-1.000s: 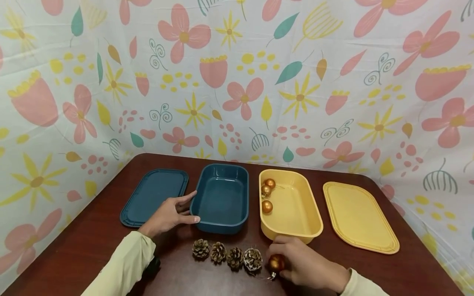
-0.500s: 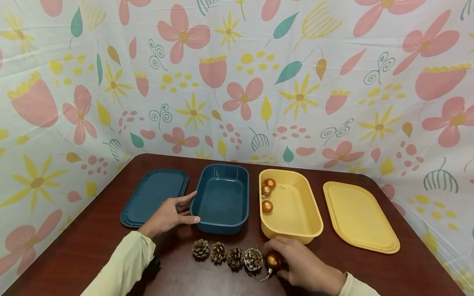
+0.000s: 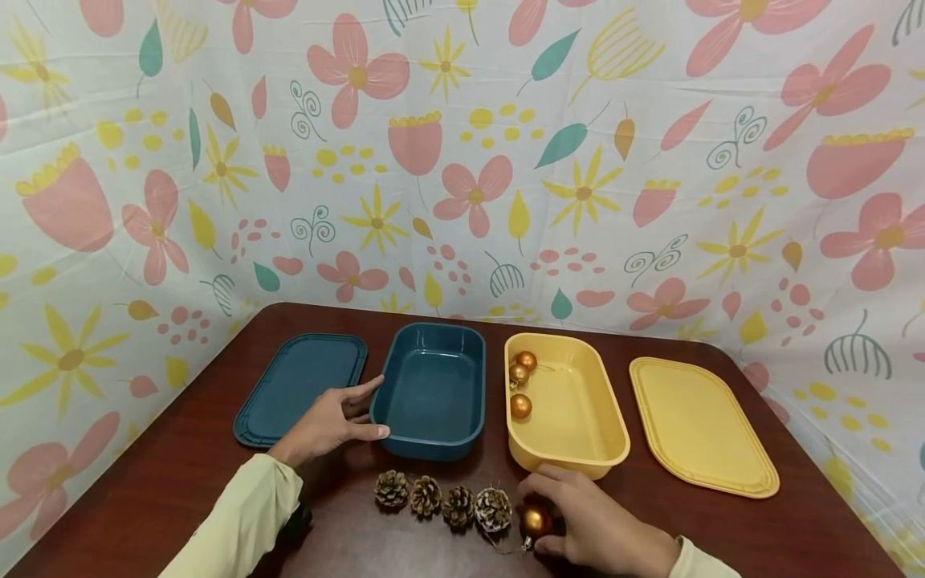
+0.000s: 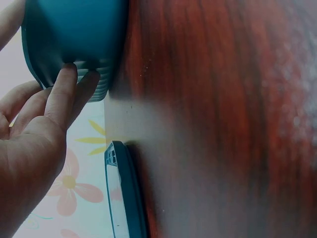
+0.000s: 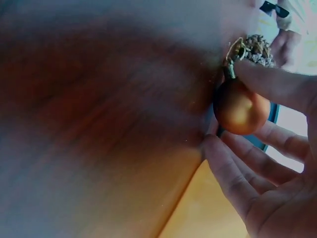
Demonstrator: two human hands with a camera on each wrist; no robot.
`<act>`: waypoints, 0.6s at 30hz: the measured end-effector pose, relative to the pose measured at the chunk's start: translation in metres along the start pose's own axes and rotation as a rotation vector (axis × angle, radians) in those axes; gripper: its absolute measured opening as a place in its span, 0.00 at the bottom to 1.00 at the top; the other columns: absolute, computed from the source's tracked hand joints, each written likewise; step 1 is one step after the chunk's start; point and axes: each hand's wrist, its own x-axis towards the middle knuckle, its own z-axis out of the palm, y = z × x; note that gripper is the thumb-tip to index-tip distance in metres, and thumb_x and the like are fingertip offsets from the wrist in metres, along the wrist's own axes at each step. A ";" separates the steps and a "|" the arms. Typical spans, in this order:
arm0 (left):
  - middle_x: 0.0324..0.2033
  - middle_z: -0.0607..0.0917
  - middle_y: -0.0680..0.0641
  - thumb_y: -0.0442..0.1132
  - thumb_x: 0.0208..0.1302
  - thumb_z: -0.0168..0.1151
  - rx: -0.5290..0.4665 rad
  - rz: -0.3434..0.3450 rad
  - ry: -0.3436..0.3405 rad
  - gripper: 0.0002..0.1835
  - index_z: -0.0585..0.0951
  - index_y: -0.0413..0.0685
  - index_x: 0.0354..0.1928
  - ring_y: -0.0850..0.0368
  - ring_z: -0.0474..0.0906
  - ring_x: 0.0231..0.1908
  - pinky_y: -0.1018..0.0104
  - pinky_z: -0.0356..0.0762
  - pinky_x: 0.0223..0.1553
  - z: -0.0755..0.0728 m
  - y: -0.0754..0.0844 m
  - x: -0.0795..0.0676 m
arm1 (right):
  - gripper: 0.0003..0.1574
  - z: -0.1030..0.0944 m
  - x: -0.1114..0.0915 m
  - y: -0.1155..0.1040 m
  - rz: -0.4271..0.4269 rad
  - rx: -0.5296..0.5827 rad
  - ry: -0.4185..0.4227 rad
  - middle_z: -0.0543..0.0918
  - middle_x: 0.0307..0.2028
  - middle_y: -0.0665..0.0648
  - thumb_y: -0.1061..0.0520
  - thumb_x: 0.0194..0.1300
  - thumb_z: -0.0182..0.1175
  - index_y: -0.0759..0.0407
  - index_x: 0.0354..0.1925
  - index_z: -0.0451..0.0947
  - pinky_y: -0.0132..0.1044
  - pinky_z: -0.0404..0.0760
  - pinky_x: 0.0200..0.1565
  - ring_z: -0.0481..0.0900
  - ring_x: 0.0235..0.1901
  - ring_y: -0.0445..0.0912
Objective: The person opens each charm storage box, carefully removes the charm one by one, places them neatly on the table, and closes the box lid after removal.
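A gold Christmas ball (image 3: 535,522) is on the table beside the row of pine cones (image 3: 458,506), in front of the yellow container (image 3: 567,466). My right hand (image 3: 588,518) curls its thumb and fingers around it. In the right wrist view the thumb lies by the ball's cap (image 5: 230,69), with a thin hanging string looped above. My left hand (image 3: 328,425) rests with extended fingers against the outside of the empty blue container (image 3: 426,445). The left wrist view shows its fingertips touching that container's wall (image 4: 79,29). Three gold balls (image 3: 521,405) lie along the yellow container's left side.
A blue lid (image 3: 299,389) lies left of the blue container, and a yellow lid (image 3: 704,425) lies right of the yellow one. The brown table (image 3: 144,490) backs onto a flower-printed cloth (image 3: 462,160).
The right hand and the ball shift slightly left, then settle a little nearer the person, beside the last pine cone. The left hand stays at the blue container.
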 end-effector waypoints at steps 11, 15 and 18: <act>0.78 0.56 0.36 0.47 0.60 0.74 -0.008 -0.014 0.002 0.50 0.57 0.49 0.79 0.31 0.61 0.73 0.43 0.73 0.67 0.001 0.001 0.002 | 0.31 0.006 0.001 0.004 -0.047 0.008 0.096 0.80 0.38 0.42 0.62 0.39 0.81 0.48 0.42 0.80 0.25 0.78 0.36 0.76 0.38 0.31; 0.78 0.56 0.37 0.47 0.60 0.74 -0.005 -0.015 0.004 0.50 0.57 0.50 0.79 0.31 0.61 0.73 0.43 0.73 0.67 0.001 0.001 0.001 | 0.33 0.007 0.002 0.002 -0.044 0.000 0.096 0.80 0.39 0.42 0.62 0.37 0.82 0.47 0.44 0.80 0.27 0.80 0.37 0.77 0.39 0.32; 0.78 0.56 0.37 0.47 0.60 0.74 -0.001 -0.019 0.006 0.50 0.57 0.50 0.79 0.31 0.61 0.73 0.44 0.73 0.67 0.001 0.001 0.001 | 0.35 0.006 0.001 0.001 -0.026 0.004 0.077 0.81 0.40 0.42 0.61 0.37 0.82 0.46 0.45 0.79 0.29 0.80 0.39 0.78 0.41 0.33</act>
